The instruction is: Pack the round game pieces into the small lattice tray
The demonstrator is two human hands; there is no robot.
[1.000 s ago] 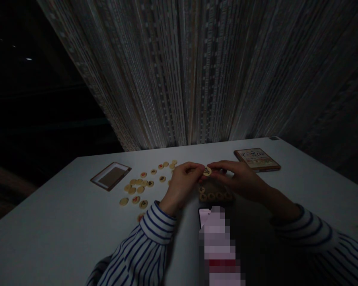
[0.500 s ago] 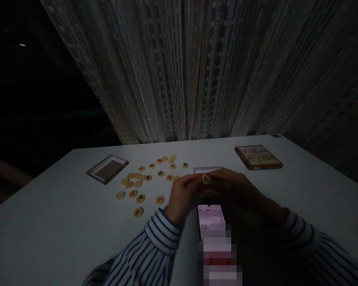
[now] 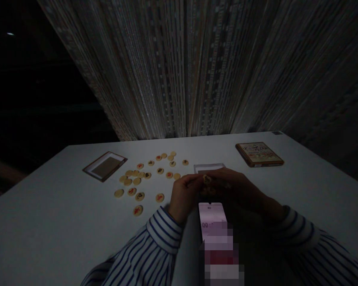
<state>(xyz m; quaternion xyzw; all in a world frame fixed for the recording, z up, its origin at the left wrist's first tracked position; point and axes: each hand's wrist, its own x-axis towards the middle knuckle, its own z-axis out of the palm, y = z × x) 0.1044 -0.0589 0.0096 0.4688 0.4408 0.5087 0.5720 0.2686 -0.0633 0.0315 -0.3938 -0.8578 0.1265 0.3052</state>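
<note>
Just beyond the phone [image 3: 211,214], my two hands meet over the table. Between their fingertips is a round wooden Chinese chess piece [image 3: 207,179] with a dark character. My left hand [image 3: 183,194] is closed at the piece's left side. My right hand [image 3: 241,188] curls in from the right, its fingers closed at the same piece and partly in shadow. Below it more pieces [image 3: 209,190] show dimly; whether they are stacked or held I cannot tell. To the left, several loose chess pieces [image 3: 140,196] lie spread out, some with red or dark characters, others blank side up.
An open box tray [image 3: 91,173] lies at the far left of the white table [image 3: 62,222]. A closed chess box [image 3: 259,154] sits at the far right. Behind my hands is a pale tray [image 3: 209,167], partly covered. A string curtain [image 3: 179,79] hangs beyond the table's back edge.
The view has shifted slightly. The held chess piece is turned or tilted a little and is more covered by my fingers. The loose pieces lie as before.
</note>
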